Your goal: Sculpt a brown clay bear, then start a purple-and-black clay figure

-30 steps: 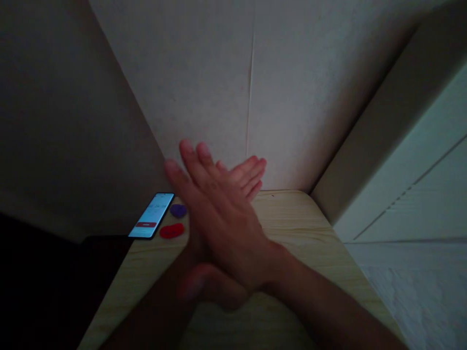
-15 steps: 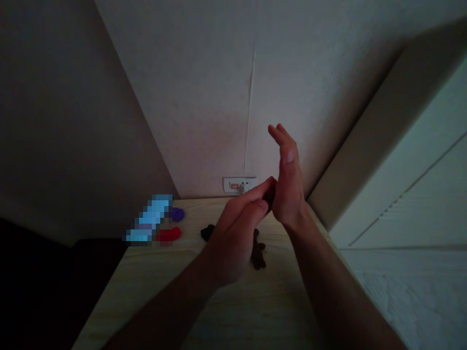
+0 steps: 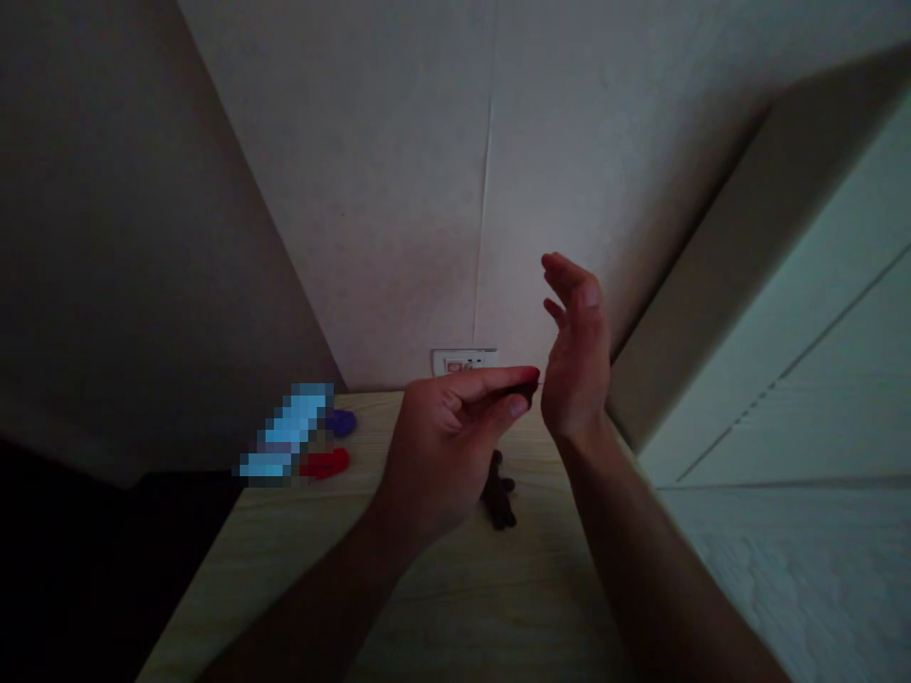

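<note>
My left hand (image 3: pixel 448 436) pinches a small dark brown piece of modelling clay (image 3: pixel 525 391) between thumb and fingers. My right hand (image 3: pixel 578 356) is open beside it, palm turned towards the left hand and fingers slightly bent. Only a narrow gap, if any, lies between the clay and the base of the right palm. Below the hands a dark brown clay figure (image 3: pixel 500 503) with stubby limbs lies on the wooden tabletop (image 3: pixel 455 607). Its left part is hidden behind my left hand.
A pixelated bright blue panel (image 3: pixel 288 432) stands at the tabletop's left edge. Near it lie a purple lump (image 3: pixel 343 422) and a red lump (image 3: pixel 327 463). A wall socket (image 3: pixel 462 361) sits behind the table. At right is a pale cabinet-like panel (image 3: pixel 790 379).
My hands have moved slightly apart; the right has shifted right and its fingers show more. The left hand now covers the black lump seen before on the table.
</note>
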`<action>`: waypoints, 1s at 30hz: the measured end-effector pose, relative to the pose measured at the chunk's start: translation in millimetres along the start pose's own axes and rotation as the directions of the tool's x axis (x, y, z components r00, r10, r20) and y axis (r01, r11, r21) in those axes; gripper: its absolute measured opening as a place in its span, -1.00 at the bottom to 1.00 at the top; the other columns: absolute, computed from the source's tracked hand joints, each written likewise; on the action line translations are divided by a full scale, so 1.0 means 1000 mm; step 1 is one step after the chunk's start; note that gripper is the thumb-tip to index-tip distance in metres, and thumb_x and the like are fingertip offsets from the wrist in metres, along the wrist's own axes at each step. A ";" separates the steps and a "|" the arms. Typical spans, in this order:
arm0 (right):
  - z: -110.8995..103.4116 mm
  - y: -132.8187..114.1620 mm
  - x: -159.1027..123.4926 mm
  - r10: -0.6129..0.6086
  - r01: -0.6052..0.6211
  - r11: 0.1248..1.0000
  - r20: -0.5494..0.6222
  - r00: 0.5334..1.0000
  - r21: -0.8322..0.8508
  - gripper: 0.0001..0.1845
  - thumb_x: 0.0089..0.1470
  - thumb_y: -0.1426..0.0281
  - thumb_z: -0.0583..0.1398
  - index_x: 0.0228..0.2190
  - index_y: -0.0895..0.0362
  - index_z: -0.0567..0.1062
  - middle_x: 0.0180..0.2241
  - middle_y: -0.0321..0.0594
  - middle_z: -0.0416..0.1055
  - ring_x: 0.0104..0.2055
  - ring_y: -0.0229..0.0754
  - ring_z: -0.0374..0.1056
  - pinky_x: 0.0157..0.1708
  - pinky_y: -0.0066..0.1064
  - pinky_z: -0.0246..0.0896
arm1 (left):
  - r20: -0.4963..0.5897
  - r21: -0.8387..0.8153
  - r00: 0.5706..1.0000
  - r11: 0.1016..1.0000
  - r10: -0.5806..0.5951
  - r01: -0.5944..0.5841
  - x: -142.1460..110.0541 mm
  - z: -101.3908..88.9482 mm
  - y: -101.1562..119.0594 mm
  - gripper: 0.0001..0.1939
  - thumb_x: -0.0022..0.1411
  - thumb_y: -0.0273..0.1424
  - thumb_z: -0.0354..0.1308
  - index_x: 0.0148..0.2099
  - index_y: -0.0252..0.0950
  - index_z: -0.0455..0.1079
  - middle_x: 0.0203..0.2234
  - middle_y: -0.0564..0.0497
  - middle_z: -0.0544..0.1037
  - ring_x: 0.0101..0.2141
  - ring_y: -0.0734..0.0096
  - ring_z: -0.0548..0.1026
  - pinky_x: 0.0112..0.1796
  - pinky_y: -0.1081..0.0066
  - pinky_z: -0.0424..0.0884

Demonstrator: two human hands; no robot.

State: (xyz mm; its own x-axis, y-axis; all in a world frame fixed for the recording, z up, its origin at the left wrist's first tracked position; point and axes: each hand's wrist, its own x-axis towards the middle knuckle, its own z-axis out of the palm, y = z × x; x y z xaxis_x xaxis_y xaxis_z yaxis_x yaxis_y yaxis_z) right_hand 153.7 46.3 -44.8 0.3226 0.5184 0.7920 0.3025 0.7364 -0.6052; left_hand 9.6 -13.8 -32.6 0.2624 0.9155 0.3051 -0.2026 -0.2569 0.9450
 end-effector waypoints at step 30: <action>-0.006 -0.060 0.002 0.342 -0.459 0.871 0.452 0.823 0.177 -0.82 -0.11 0.32 0.56 -0.39 0.06 0.75 -0.42 -0.22 0.70 -0.40 -0.15 0.60 -0.30 -0.28 0.62 | -0.355 0.171 0.871 0.939 0.341 -0.298 0.008 -0.021 0.012 -0.71 0.12 -0.49 0.49 -0.08 -0.26 0.60 -0.34 0.04 0.71 -0.29 0.35 0.69 -0.19 0.41 0.64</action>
State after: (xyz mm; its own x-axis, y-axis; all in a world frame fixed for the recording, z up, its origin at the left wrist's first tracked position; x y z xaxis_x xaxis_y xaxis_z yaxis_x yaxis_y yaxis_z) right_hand 142.2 0.9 -7.4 -0.0367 0.8756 0.4816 -0.0436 0.4800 -0.8762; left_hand -10.4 -3.0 -20.9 -0.1758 0.8195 0.5455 -0.1074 -0.5668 0.8168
